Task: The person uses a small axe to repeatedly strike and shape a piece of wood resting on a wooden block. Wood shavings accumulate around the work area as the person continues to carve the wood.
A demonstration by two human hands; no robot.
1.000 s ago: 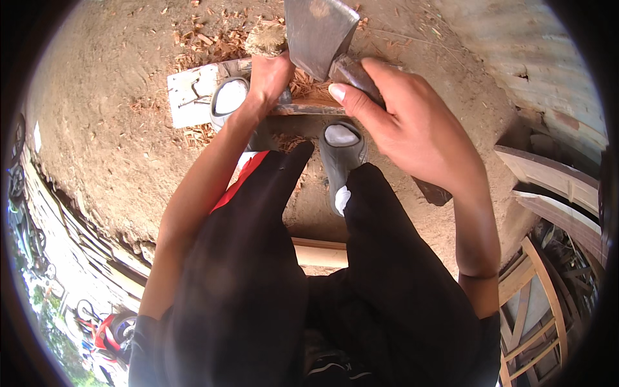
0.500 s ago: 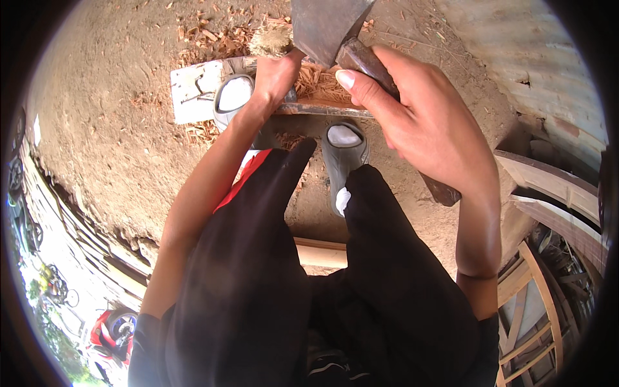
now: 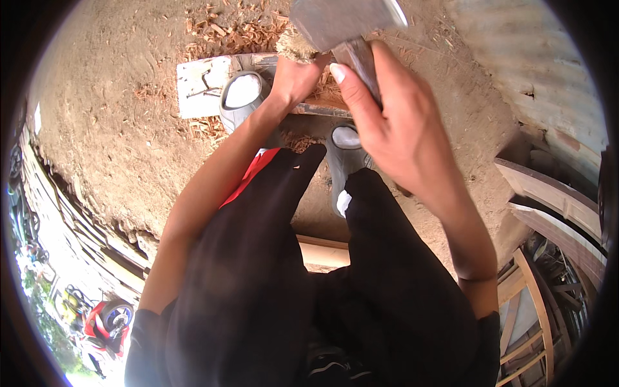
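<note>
My right hand [image 3: 393, 116] is closed round the wooden handle of a broad-bladed hatchet [image 3: 345, 22], thumb along the wood. Its bright edge points right, and the left part of the blade lies over or against a frayed tan wooden end [image 3: 296, 45]. Just below that end, my left hand [image 3: 300, 80] is wrapped round the wooden-handled piece; its lower part is hidden by the hand, so I cannot tell its kind. Under my hands lies a long wooden workpiece [image 3: 322, 111] with reddish shavings on it. My left shoe [image 3: 245, 106] rests at its pale left end.
Wood shavings [image 3: 238, 32] litter the dirt ground beyond the workpiece. My right shoe [image 3: 345, 145] stands on the near side. At right are a corrugated metal sheet [image 3: 535, 58], curved wooden boards [image 3: 548, 187] and a wooden frame [image 3: 532, 316]. A red motorcycle [image 3: 103, 326] stands lower left.
The hatchet has swung: its head has turned so the edge points right, and its blade now overlaps the frayed end. My left hand appears slightly farther right, still gripping the wooden-handled piece.
</note>
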